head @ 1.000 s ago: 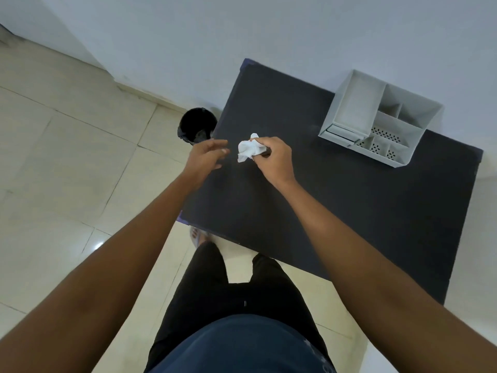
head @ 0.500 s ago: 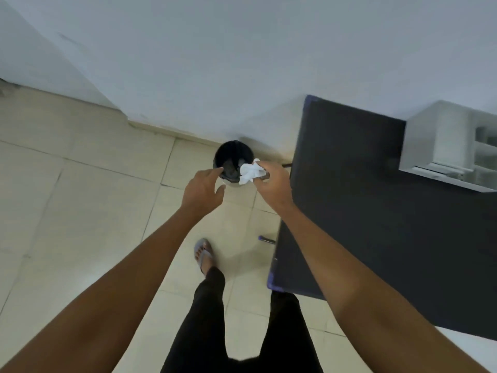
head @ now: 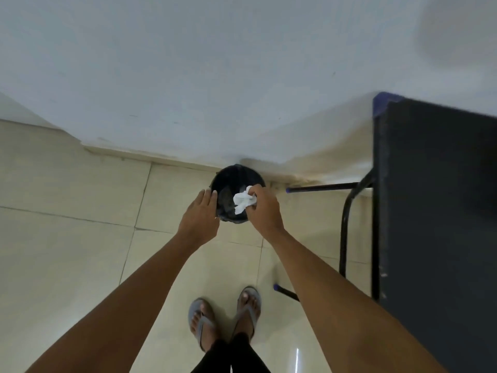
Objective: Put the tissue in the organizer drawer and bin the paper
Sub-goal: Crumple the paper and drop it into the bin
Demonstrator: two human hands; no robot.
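A crumpled white paper (head: 242, 201) is pinched in my right hand (head: 263, 211), directly over the mouth of a small black round bin (head: 234, 179) that stands on the floor against the wall. My left hand (head: 200, 218) hovers at the bin's left rim, fingers straight and apart, holding nothing. The organizer and the tissue are out of view.
The dark table (head: 441, 211) fills the right side, with its black metal legs (head: 345, 227) just right of the bin. My feet in grey sandals (head: 223, 314) stand on pale floor tiles. A white wall runs behind the bin.
I have turned left from the table toward the floor. Both hands carried the paper from above the table edge to over the bin. The organizer has left the view.
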